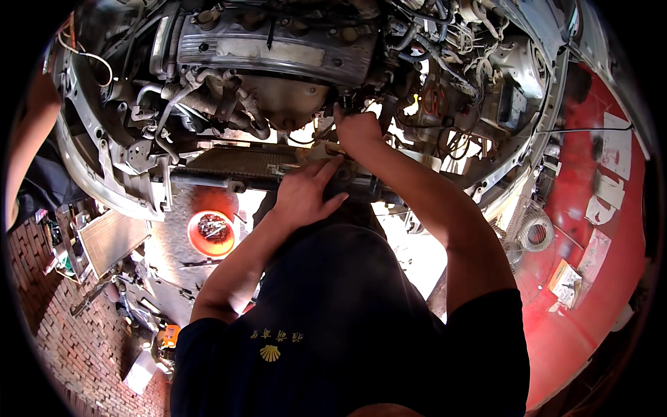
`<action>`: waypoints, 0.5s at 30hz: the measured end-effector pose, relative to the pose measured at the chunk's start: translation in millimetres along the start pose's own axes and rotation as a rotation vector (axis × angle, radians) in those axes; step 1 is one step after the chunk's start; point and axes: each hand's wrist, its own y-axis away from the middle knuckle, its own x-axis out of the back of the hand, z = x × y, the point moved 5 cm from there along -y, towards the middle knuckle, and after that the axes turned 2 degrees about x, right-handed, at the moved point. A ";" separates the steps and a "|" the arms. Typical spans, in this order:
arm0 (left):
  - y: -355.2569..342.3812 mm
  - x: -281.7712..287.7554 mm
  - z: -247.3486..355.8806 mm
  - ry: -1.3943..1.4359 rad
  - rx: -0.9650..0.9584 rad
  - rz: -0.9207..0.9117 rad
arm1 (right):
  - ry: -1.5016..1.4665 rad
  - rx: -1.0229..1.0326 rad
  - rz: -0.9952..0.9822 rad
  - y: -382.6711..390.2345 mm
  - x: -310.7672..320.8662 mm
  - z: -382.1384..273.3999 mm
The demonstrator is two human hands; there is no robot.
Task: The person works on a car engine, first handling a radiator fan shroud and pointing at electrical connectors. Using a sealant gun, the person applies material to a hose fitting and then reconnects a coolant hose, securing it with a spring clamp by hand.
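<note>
My left hand point(303, 194) lies on the dark front crossbar point(262, 182) of a car's engine bay. Its fingers are spread, with the thumb held apart, and nothing is in it. Farther forward and to the right, my right hand point(358, 133) reaches in beside the engine point(278, 52). One of its digits points up at the dark parts by the engine's lower right corner. The other fingers look curled, and whatever they hold is hidden. Just behind the crossbar, left of my hands, sits the radiator point(240, 161).
Hoses and loose wiring point(445, 62) crowd the right of the bay. An orange bowl point(211, 234) of small parts stands on the floor at left, near a flat radiator-like panel point(114, 236). Another person's arm point(35, 132) shows at far left. A red panel point(583, 278) with papers curves along the right.
</note>
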 end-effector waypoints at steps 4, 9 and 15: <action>2.7 0.2 -1.8 -0.073 -0.001 0.000 | 0.051 0.064 0.023 1.4 15.3 -10.6; 3.9 -1.0 -3.4 -0.047 -0.008 0.018 | 0.077 0.031 0.066 3.9 32.2 5.4; 2.9 -0.1 -1.0 -0.060 0.016 -0.024 | 0.163 0.058 -0.009 -18.1 20.9 7.2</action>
